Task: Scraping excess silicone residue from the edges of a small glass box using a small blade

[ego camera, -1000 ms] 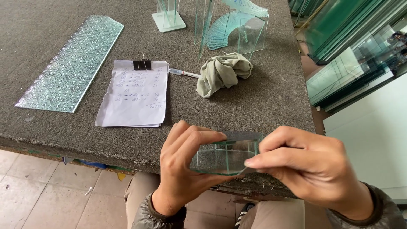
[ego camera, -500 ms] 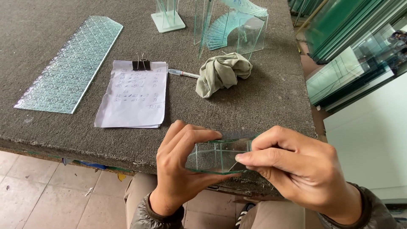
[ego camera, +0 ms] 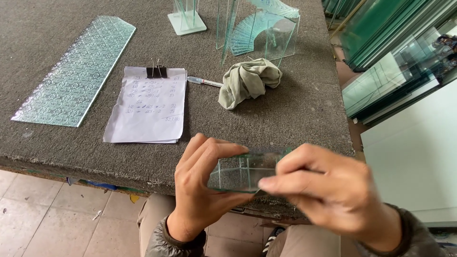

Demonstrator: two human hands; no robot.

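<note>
I hold a small stack of clear glass pieces (ego camera: 242, 172) in front of me, just over the near edge of the grey felt table (ego camera: 295, 114). My left hand (ego camera: 200, 190) pinches its left end between thumb and fingers. My right hand (ego camera: 333, 190) grips the right end, with its fingers laid across the front of the glass. The right hand looks slightly blurred. The glass edges show green.
On the table lie a long patterned glass strip (ego camera: 76, 71), clipped paper sheets (ego camera: 147, 104), a pen (ego camera: 204, 82) and a crumpled grey-green cloth (ego camera: 247, 81). Upright glass pieces (ego camera: 259, 28) stand at the back. Stacked glass sheets (ego camera: 395, 52) lean at the right. Tiled floor lies below.
Both hands have shifted a little with the glass still held between them; the right hand's fingers have slid left over the glass.
</note>
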